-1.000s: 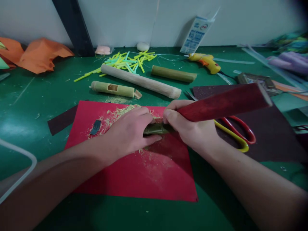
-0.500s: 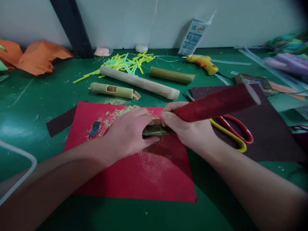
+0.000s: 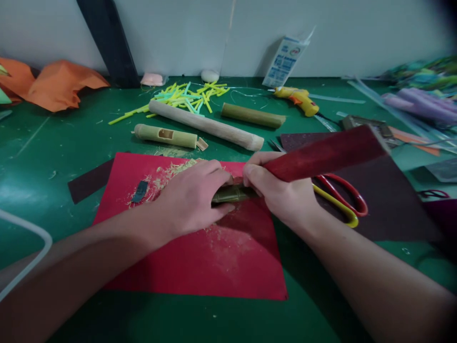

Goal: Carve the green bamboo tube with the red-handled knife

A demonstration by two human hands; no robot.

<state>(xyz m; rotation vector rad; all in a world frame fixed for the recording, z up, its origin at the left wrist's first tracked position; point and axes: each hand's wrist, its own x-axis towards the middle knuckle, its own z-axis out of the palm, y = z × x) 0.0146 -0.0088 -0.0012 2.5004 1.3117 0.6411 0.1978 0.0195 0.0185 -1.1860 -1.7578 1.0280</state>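
My left hand is closed round a short green bamboo piece, pinning it over the red sheet. My right hand grips a tool by its thick red wooden handle, tilted up to the right. Its working end is hidden by my fingers at the bamboo, so its kind does not show. Pale shavings lie beyond my left hand, with a small dark scrap beside them. Scissors with red and yellow handles rest right of my right wrist.
Behind the sheet lie a notched bamboo tube, a long pale stick and a split bamboo piece. Yellow-green strips are heaped further back. A yellow glue gun sits back right. Dark brown sandpaper-like sheet covers the right side.
My right hand and the red-handled tool have shifted slightly right along the bamboo. My left hand keeps its hold. The whole view has moved a little.
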